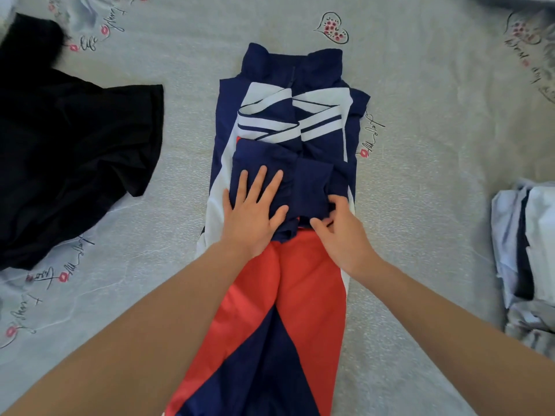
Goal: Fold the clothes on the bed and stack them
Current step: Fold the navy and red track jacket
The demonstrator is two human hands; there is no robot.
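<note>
A navy, white and red track jacket [288, 121] lies lengthwise in the middle of the bed, collar at the far end, both sleeves folded in over its front. My left hand [253, 211] presses flat with spread fingers on the folded left sleeve. My right hand [342, 232] pinches the cuff end of the right sleeve [312, 190] where navy meets the red lower panel [300, 274]. A black garment [69, 151] lies spread out at the left.
A stack of folded white and pale blue clothes [528, 253] sits at the right edge. The bed sheet [420, 175] is pale grey with heart and script prints. More pale fabric [516, 0] shows at the top right corner.
</note>
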